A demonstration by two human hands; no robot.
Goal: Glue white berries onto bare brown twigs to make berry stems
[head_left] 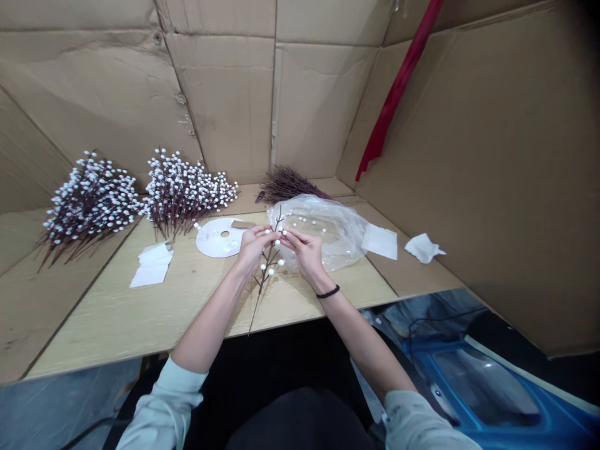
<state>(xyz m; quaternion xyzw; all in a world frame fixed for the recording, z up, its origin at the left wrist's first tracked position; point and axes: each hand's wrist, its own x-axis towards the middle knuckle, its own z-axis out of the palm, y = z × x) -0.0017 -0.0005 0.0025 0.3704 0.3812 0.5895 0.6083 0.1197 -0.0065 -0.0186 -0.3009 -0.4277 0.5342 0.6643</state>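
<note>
My left hand (pixel 253 245) and my right hand (pixel 304 253) meet over the pale wooden table (pixel 140 319), with their fingertips pinching a thin dark artificial branch with white berries (pixel 268 269) near its top. Its lower stem hangs toward the table's front edge. Just behind my right hand lies a crumpled transparent plastic bag (pixel 328 234). A white perforated disc (pixel 218 237) lies beyond my left hand. A black band (pixel 328 292) circles my right wrist.
Two heaped bundles of white-berried branches (pixel 89 200) (pixel 187 194) lie at back left, with dark twigs (pixel 285 185) behind the bag. White paper pieces (pixel 152 265) (pixel 379 241) and a tissue (pixel 422 247) lie about. Cardboard walls (pixel 487 156) rise behind and right; a blue object (pixel 487 387) sits below right.
</note>
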